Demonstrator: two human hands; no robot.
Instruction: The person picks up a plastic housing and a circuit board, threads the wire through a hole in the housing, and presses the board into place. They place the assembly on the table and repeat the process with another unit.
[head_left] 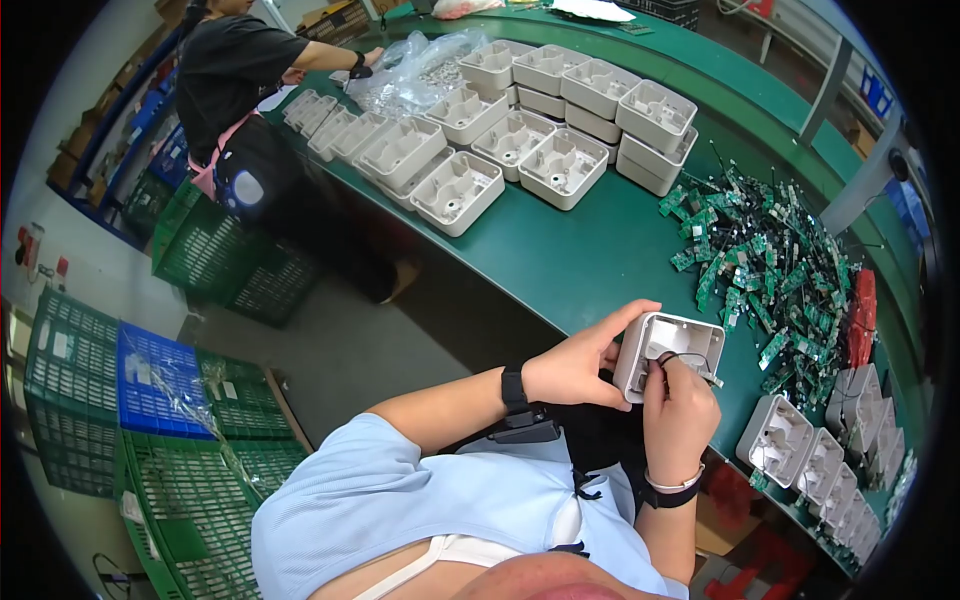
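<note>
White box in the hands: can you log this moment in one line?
left hand: holds open white rectangular plastic box | right hand: inside box, at thin black cable | nearby: heap of green circuit boards

Head-worn fisheye looks down, near the hands [684, 402]; rim seems warped.

On the green tabletop [585, 252], pale housings [457, 195] stand toward the left end, more at the right end. Circuit boards [770, 265] heap near the far edge.
</note>
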